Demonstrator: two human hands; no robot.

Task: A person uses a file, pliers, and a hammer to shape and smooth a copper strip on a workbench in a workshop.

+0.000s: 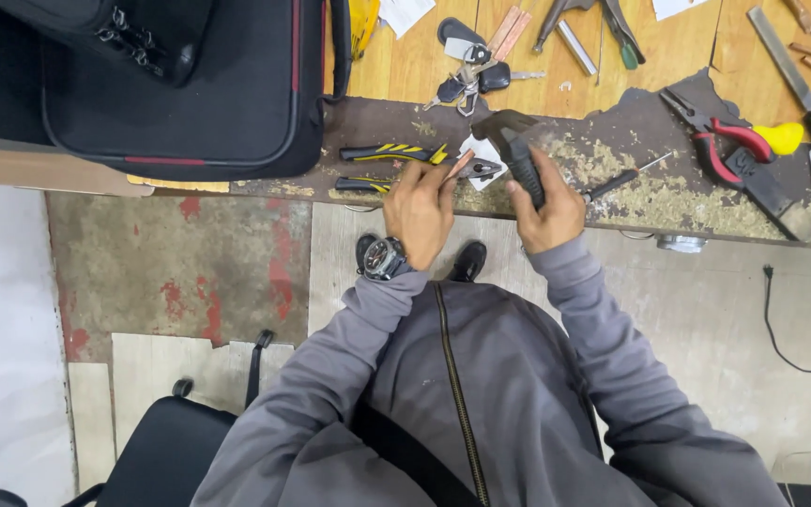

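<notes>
Right hand [548, 208] wrapped round a hammer [516, 150] grip, head up; left hand [419, 208] pinching a thin strip [459, 165] beside it, steadying it over the tabletop [612, 202] edge.

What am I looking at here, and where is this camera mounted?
One picture, from a camera on a person's head, looking down past a grey zip jacket at a worn wooden workbench. The left hand, with a wristwatch, pinches a thin reddish-brown strip. The right hand grips a black-handled hammer. On the bench lie yellow-and-black pliers, a bunch of keys, red-handled pliers, a slim screwdriver, a black soft case and sawdust.
</notes>
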